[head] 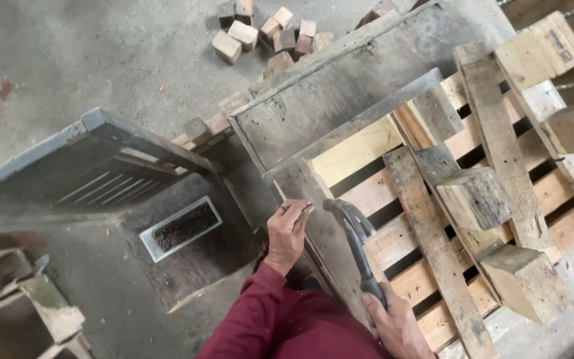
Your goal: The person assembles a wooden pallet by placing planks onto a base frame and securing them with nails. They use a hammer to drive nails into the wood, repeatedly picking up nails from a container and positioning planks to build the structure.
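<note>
Your left hand (288, 229) reaches forward on a dark red sleeve, fingers curled with the fingertips pinched together near the top of the hand. Your right hand (396, 326) sits lower and closer to your body, fingers wrapped in a closed grip, knuckles up, wrist bare at the frame's bottom edge.

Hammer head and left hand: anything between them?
Head view: only a bare strip of the grey board separates the left hand from the hammer; a nail pinched in the fingers points toward it.
</note>
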